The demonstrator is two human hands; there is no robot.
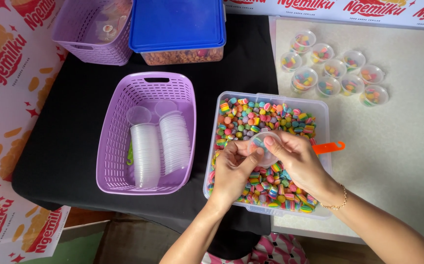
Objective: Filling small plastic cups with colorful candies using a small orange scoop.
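My left hand (pixel 233 168) and my right hand (pixel 297 159) meet over a clear rectangular tub (pixel 322 113) full of small multicoloured candies (pixel 251 117). Together they hold a small clear plastic cup (pixel 263 146) with its lid, fingers pinched on its rim. A few candies show inside the cup. An orange scoop handle (pixel 329 147) sticks out from behind my right hand, lying on the tub's right edge. A thin bracelet sits on my right wrist.
A purple basket (pixel 111 146) to the left holds stacked clear cups (pixel 146 154) and lids (pixel 175 142). Several filled, lidded cups (pixel 332 73) stand on the pale surface at the upper right. Farther back are a blue-lidded container (pixel 178 24) and another purple basket (pixel 82 34).
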